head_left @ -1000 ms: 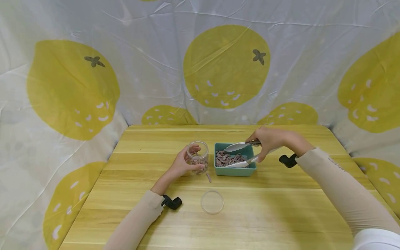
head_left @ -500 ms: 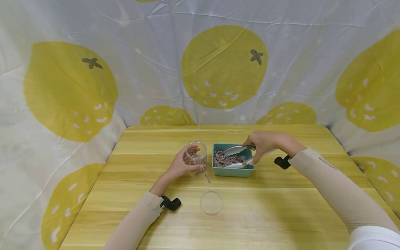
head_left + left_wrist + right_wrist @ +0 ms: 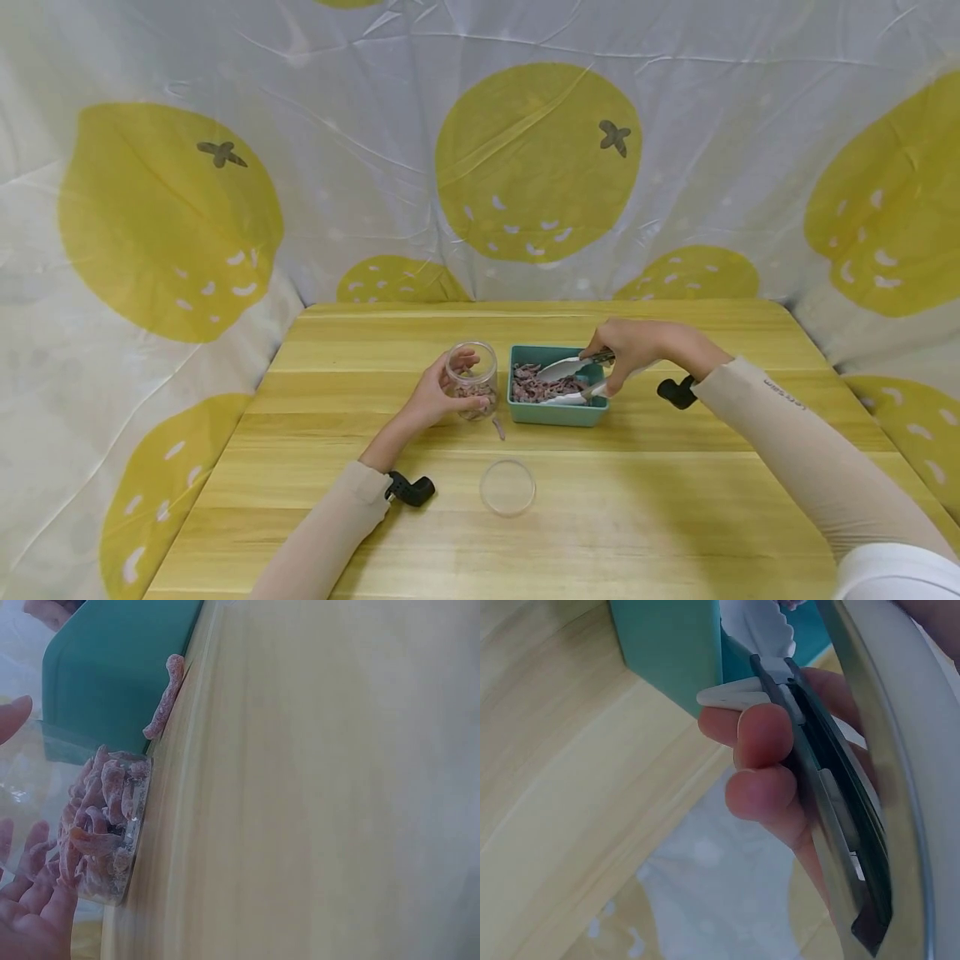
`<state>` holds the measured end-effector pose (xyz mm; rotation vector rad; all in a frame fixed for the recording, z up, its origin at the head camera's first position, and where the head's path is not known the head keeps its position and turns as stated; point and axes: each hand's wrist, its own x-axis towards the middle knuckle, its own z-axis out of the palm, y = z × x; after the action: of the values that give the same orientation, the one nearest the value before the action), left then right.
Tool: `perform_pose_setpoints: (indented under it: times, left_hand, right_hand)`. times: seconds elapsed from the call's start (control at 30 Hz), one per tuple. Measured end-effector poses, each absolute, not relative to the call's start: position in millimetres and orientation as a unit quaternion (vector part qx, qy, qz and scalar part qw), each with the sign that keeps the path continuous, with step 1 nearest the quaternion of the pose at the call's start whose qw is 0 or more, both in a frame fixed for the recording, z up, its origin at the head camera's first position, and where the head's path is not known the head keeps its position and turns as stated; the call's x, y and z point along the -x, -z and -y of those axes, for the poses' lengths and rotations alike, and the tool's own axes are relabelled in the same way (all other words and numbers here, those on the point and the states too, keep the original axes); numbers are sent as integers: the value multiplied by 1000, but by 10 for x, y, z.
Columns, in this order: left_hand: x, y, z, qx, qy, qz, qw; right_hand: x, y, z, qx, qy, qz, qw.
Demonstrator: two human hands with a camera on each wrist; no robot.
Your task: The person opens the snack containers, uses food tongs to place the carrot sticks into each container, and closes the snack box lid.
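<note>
My left hand [image 3: 438, 393] curls round a clear plastic jar [image 3: 472, 371], which stands upright and uncapped on the table. Purplish, powdery dried strips [image 3: 97, 825] fill the lower part of the jar. In my right hand [image 3: 628, 348] is a pair of tongs [image 3: 821, 772] with white scalloped tips, the fingers wrapped about its arms. The spread tips reach into a teal rectangular box [image 3: 558, 414], among more of the same strips [image 3: 536, 387]. One loose strip [image 3: 164, 697] lies on the table between jar and box.
A round clear lid [image 3: 507, 487] lies flat on the wooden table [image 3: 637, 517], nearer me than the jar. Behind the table hangs a white cloth [image 3: 360, 167] printed with yellow lemons. The box stands just right of the jar.
My right hand and the tongs have sunk slightly lower into the box, and the tips have drawn a little closer together. My left hand still holds the jar in place.
</note>
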<state>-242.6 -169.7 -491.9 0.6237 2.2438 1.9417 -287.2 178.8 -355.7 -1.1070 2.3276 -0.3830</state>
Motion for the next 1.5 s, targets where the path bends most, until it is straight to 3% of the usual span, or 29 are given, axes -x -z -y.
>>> perform_pose_setpoints:
  times: [1.03,1.5]
  left_hand:
    - [2439,4920,1697,-200,-637,-743,55]
    - [2427,4908,1699,-205,-637,-741,55]
  right_hand:
    - [2875,3514,-1921,410,172,-852,275]
    - [2818,3465,-1757,398,93,-874,262]
